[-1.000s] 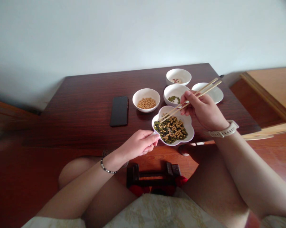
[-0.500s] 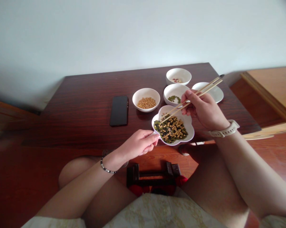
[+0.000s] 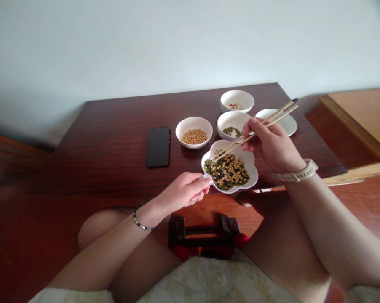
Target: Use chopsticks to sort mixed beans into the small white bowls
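left hand (image 3: 190, 190) gripping scalloped dish (image 3: 252, 162); right hand (image 3: 268, 143) (watch-wristed) pinching chopsticks (image 3: 231, 148)

Wears a pale watch strap (image 3: 299, 173); left of that strap, a black-and-silver beaded bracelet (image 3: 142, 224); below it, light clothing (image 3: 205, 280) with yellowish patterning.

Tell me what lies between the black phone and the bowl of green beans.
A white bowl of yellow beans lies between the phone and the bowl of green beans, in the head view.
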{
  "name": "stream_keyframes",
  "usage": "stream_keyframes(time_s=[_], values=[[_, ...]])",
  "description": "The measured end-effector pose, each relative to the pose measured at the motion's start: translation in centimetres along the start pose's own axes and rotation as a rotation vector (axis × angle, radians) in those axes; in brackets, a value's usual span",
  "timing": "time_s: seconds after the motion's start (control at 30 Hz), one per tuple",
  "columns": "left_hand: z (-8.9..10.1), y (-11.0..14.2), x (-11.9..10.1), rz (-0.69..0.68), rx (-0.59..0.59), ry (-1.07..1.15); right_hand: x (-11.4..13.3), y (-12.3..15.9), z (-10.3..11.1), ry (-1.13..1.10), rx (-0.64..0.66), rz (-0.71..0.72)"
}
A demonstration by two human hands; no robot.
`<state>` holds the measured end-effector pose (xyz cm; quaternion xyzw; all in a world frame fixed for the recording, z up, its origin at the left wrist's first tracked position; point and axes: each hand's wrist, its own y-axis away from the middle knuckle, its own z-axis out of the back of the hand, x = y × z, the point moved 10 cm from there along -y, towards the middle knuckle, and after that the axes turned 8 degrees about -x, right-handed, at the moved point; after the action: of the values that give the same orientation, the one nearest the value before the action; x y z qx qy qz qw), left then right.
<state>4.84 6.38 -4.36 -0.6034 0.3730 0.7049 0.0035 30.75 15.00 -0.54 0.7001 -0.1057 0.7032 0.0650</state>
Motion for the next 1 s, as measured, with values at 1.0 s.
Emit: stream_keyframes(time_s=[1.0], values=[[0.1,0.0,0.2,-0.020,0.000,0.013,1.5,-2.4,0.7,-0.284,-0.256,0.153]])
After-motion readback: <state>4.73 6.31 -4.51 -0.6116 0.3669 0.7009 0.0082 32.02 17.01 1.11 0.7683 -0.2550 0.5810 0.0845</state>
